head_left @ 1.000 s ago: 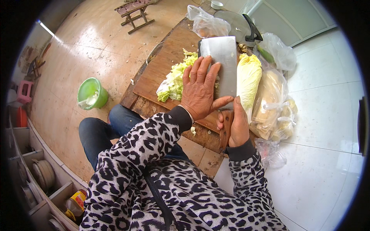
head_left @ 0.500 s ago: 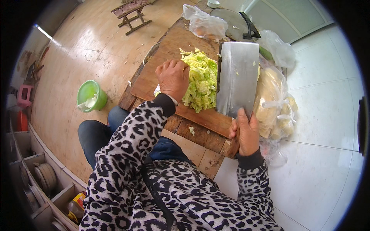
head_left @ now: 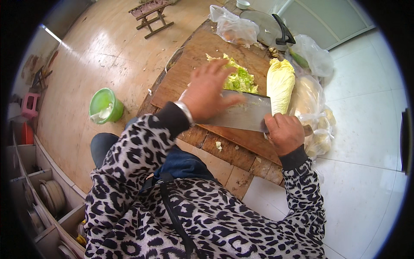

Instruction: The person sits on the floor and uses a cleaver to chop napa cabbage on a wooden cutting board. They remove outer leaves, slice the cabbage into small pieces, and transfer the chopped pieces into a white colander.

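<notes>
Mid-frame, the splayed left hand (head_left: 211, 93) overlaps the cleaver (head_left: 246, 115) gripped by the right hand (head_left: 285, 134), so skidding on chopped napa cabbage (head_left: 242, 81) could cause a cut.

No lettering, number or sign can be read. Toward eight o'clock, in a compartment of the low shelf (head_left: 38, 174), a small yellow patch (head_left: 81, 235) of a stored item shows beside the patterned sleeve (head_left: 129, 166); it is too small and cut off for any print to be made out.
</notes>
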### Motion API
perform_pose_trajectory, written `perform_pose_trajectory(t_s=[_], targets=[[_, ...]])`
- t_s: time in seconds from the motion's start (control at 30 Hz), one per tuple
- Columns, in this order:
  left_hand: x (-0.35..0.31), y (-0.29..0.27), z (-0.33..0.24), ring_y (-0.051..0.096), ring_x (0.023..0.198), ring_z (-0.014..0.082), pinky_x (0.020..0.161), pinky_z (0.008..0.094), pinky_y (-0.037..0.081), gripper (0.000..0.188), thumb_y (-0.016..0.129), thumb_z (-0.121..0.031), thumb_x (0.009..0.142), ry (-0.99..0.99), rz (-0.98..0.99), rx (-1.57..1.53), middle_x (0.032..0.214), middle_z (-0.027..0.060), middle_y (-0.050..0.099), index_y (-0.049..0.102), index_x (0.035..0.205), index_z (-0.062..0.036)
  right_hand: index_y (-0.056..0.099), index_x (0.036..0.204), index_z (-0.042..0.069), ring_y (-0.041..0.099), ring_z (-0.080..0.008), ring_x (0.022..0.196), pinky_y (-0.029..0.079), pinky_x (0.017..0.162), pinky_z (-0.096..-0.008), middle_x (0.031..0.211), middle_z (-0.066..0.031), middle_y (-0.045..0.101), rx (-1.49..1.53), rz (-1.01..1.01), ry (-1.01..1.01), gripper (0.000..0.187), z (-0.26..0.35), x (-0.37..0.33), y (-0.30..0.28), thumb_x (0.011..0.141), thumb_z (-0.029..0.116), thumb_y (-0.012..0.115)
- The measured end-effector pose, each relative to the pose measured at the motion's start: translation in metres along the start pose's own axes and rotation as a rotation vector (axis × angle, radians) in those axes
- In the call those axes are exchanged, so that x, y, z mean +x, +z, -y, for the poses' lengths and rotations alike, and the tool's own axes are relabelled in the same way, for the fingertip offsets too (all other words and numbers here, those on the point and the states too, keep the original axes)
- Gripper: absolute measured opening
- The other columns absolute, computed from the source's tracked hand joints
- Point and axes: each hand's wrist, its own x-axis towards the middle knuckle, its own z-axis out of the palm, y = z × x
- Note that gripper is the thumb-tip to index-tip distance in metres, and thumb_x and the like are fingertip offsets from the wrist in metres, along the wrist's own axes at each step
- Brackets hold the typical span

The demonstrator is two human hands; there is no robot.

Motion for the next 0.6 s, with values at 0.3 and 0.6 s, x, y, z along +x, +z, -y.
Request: perform_pose_trajectory(t_s=[0.3,0.6], targets=[[0.032,0.025,0.014,0.032,0.147,0.0369,0.120,0.0558,0.023,0.081,0.061,-0.064,0.092,-0.137,-0.063,0.277,0.155,0.0178,0.040,0.043,0.149,-0.0095,0.060,0.098,0.013,0.058,-0.0177,0.069,0.045,0.063,-0.0332,0.075,-0.0010,0.051,-0.019,-0.065,-0.115,0.019,0.001,0.000,-0.011,0.079,0.014,0.065],[-0.011,0.018,0.096,0.050,0.132,0.0324,0.112,0.0484,0.032,0.033,0.066,-0.032,0.093,-0.437,-0.135,0.114,0.140,0.0115,0.057,0.069,0.118,-0.0114,0.059,0.099,0.013,0.061,-0.0273,0.073,0.048,0.065,-0.0406,0.080,-0.0053,0.057,0.059,-0.023,0.261,0.025,-0.019,-0.009,0.013,0.078,0.016,0.073]])
